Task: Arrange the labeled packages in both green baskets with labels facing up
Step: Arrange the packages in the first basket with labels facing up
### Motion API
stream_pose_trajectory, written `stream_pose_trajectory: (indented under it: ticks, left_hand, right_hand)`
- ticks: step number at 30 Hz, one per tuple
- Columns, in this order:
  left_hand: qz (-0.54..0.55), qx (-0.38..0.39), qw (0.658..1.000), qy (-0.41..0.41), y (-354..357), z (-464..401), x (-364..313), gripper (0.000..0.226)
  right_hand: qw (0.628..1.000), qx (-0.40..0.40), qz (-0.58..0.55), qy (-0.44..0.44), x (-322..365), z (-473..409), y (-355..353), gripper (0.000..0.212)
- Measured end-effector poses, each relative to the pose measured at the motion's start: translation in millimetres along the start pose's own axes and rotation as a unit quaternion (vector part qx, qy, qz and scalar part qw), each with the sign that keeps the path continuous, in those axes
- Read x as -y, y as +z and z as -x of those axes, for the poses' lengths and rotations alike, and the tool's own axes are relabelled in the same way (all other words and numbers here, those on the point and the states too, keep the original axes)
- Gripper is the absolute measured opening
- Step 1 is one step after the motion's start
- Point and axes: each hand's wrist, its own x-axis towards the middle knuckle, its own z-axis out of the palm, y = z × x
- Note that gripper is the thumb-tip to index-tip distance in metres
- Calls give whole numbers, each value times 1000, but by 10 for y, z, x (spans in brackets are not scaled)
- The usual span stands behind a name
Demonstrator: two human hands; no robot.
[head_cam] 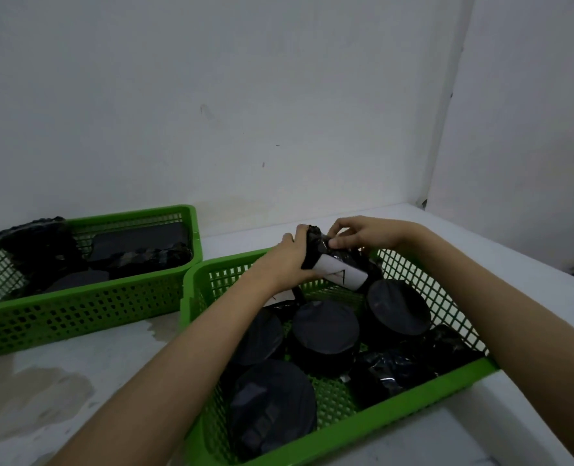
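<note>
Head view: two hands (pixel 287 260) (pixel 363 235) grip one labeled package (pixel 341 269).

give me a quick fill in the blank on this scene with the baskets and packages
1. Both baskets are the colour ____.
2. The left hand and right hand together hold one black package with a ____ label.
3. That package is held above the ____ basket, from the person's side.
4. The packages are wrapped in ____ plastic.

Missing words: green; white; right; black
</note>
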Motion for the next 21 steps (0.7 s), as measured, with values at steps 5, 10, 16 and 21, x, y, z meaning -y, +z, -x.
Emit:
stream_pose_trajectory:
  ticks: [5,10,16,21]
  left_hand:
    - [120,16,989,-87,-27,-41,4,57]
    - [269,-16,956,-117,-52,-112,51,45]
    - [92,42,993,-56,-12,-107,82,40]
    - [-61,184,980,-40,88,-90,103,55]
  right_hand:
    - [998,-47,34,3,71,46,-83,36]
    - [974,26,218,53,36,110,-99,59]
    - [969,10,239,62,-40,37,-38,51]
    - [940,59,328,73,116,9,146,57]
